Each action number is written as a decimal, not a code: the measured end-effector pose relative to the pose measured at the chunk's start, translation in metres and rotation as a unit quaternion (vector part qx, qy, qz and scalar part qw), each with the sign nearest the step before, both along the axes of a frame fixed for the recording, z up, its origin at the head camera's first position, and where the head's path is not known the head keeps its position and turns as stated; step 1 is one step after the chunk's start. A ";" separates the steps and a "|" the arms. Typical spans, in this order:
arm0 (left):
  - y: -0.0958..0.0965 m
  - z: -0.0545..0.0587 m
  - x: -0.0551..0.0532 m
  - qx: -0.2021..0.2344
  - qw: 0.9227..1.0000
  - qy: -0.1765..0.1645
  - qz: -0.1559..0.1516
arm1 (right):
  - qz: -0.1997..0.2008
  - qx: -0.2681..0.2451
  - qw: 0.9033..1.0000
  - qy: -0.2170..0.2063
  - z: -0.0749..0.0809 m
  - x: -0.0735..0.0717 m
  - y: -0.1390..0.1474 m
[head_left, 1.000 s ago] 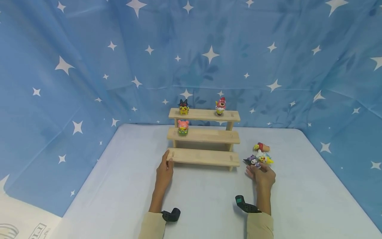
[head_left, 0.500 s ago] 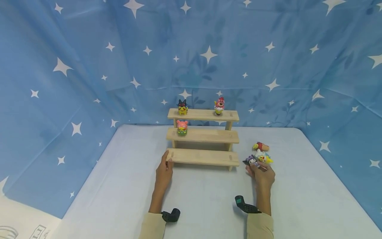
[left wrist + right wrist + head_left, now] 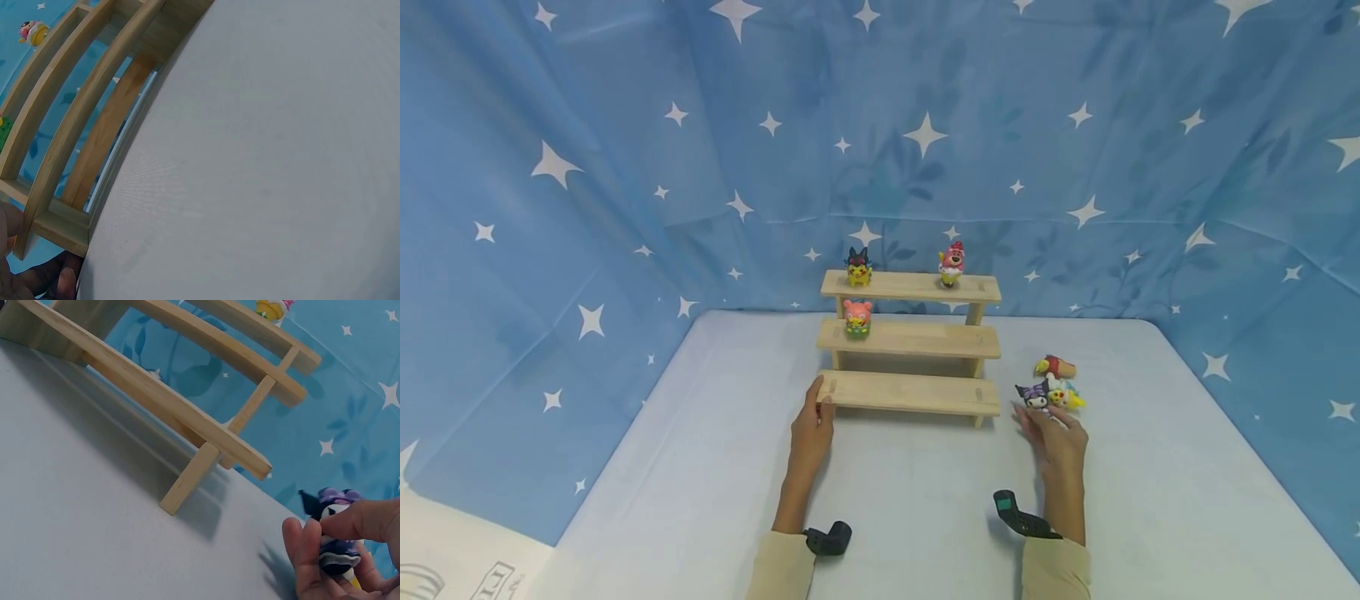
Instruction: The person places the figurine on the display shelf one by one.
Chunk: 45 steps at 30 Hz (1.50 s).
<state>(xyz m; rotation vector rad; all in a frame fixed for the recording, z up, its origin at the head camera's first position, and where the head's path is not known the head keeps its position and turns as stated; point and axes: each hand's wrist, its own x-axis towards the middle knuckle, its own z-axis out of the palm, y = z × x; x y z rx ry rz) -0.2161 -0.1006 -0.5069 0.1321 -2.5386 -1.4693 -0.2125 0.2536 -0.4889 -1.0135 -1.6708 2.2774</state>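
My right hand pinches a small figurine with a white face, black pointed ears and purple headwear. In the right wrist view, the thumb presses its front and fingers curl around its dark dress; the figurine is nearly upright. Touching or just behind it lies a white-and-yellow figurine, and beyond that a red-and-tan one on its side. My left hand grips the left end of the lowest step of a three-tier wooden shelf, thumb at the front, fingers along the side.
A yellow figurine with black ears and a pink-and-red one stand on the top tier. A pink-headed figurine stands at the left of the middle tier. A starry blue curtain hangs behind the white table.
The purple-and-black figurine has been turned more upright in my right hand and raised slightly away from me. My left hand stays on the shelf. The other figurines have not moved.
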 end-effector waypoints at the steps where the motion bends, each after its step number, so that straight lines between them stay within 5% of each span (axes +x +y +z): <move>1: 0.000 0.000 0.000 0.000 1.000 0.000 0.000 | 0.001 -0.008 1.000 0.007 0.001 -0.001 0.000; 10: 0.000 0.001 -0.001 0.003 1.000 -0.002 -0.004 | 0.001 -0.078 0.995 0.069 0.009 -0.003 -0.001; 15: -0.001 0.001 -0.001 0.002 1.000 -0.001 -0.006 | 0.012 -0.104 0.992 0.070 0.012 -0.002 0.000; 22: 0.000 0.002 0.000 0.000 1.000 0.003 -0.005 | 0.033 -0.053 0.997 0.054 0.015 -0.004 -0.003; 31: 0.002 0.001 0.000 0.005 1.000 0.000 -0.007 | 0.017 -0.057 0.994 0.095 0.021 -0.005 -0.011; 40: 0.001 0.000 0.000 -0.004 1.000 0.007 -0.001 | 0.019 0.082 0.988 0.131 0.027 -0.004 -0.022; 45: 0.001 0.001 0.000 -0.004 1.000 0.010 0.000 | 0.005 0.104 0.980 0.169 0.034 -0.008 -0.029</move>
